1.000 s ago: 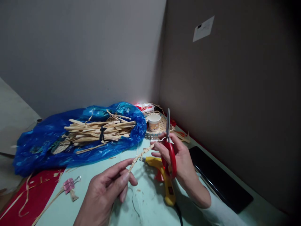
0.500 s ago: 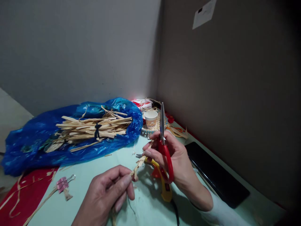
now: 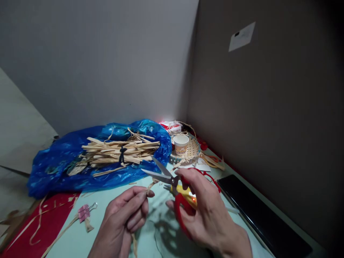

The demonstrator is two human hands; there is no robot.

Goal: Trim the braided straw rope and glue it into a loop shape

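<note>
My left hand [image 3: 126,215] pinches a braid of dried straw-coloured strips [image 3: 151,186] between thumb and fingertips. Its loose tail hangs below the palm. In my right hand [image 3: 206,211] are red-handled scissors [image 3: 172,180], thumb and fingers in the loops. The spread blades point left, just above the short end of braid that sticks out of my left fingers. I cannot tell whether they touch it. Partly hidden behind the scissors and my right hand lies a yellow glue gun [image 3: 186,193], its small red light glowing.
A tied bundle of dried strips [image 3: 120,152] rests on a blue plastic bag [image 3: 56,172]. Behind the scissors, a paper cup [image 3: 181,145] stands in a woven tray [image 3: 194,147]. A black flat object [image 3: 263,215] lies at right. A pink binder clip [image 3: 84,213] grips a strip at left.
The scissors, earlier held upright and closed in my right hand, now lie level with blades apart beside the braid. My right fingers have left the braid and moved into the handle loops. The view has shifted.
</note>
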